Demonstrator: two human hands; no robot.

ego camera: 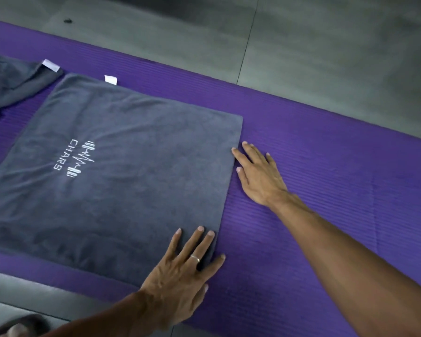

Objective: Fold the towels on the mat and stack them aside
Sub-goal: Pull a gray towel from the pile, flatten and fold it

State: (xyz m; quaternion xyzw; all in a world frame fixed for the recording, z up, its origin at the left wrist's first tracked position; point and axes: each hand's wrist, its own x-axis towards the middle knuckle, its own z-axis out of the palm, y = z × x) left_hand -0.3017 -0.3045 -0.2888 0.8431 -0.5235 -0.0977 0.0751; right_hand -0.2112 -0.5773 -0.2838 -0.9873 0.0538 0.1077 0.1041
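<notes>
— How does each grip stand?

— Both are spread flat and clasp nothing. The left hand (180, 271) lies palm down with straight fingers on the near right corner of the grey towel (122, 171); three fingertips press the cloth, while the little finger reaches past the edge onto the purple mat (326, 190). A silver ring (195, 258) sits on one finger. The right hand (258, 173) is also flat, resting on the mat just beside the towel's right edge, and its fingertips touch that edge.

— And the towel itself?

— It lies smooth and square on the mat, apparently folded once, with a straight right edge and only faint creases. White stitching (74, 158) reads "CHARS" beside a barbell-and-pulse mark, turned sideways to the viewer. A white care tag (110, 79) pokes out at its far edge.

— Anything else on the mat?

— At the far left, a crumpled grey towel (12, 81) lies in a heap, with its own white tag (50, 65), close to the flat towel's far corner. Grey tiled floor (301, 45) lies beyond the mat.
</notes>
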